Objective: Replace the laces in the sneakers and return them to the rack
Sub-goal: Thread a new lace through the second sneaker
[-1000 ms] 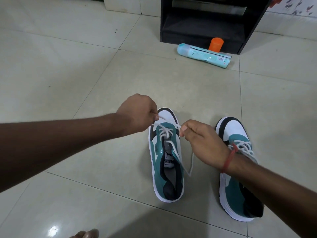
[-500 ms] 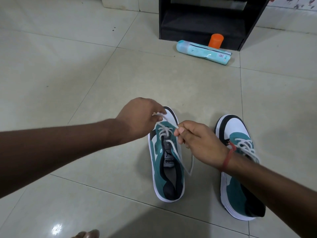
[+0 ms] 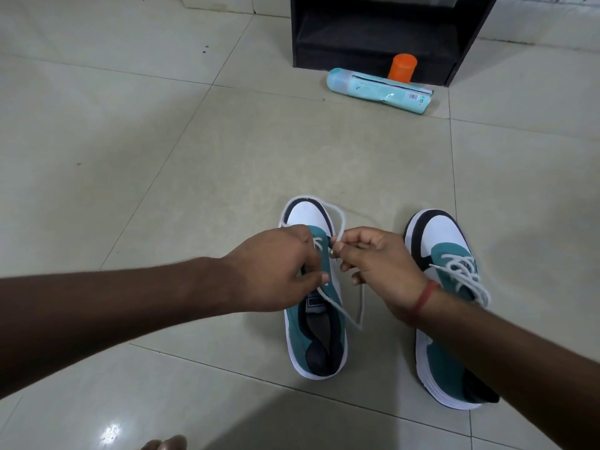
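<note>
While both of your hands hover over the left sneaker [image 3: 316, 323], your left hand [image 3: 276, 271] has its fingers [image 3: 319, 278] curled down over the eyelets, pinching the white lace [image 3: 344, 311], and your right hand [image 3: 376, 264] has its fingers [image 3: 349, 243] bent tight, pinching another run of the same lace just beside the left hand. A loop of that lace arcs out past the white toe, and a slack length hangs down to the floor [image 3: 162, 157] beside the shoe. Your right forearm crosses over the right sneaker [image 3: 444, 254], which stands near the first with its own lace threaded. Well beyond, a pale blue tube [image 3: 378, 90] lies on the floor against the black rack [image 3: 383, 30], an orange cap [image 3: 402, 67] just behind it; the rack's lower shelf looks dark and you cannot tell what it holds
</note>
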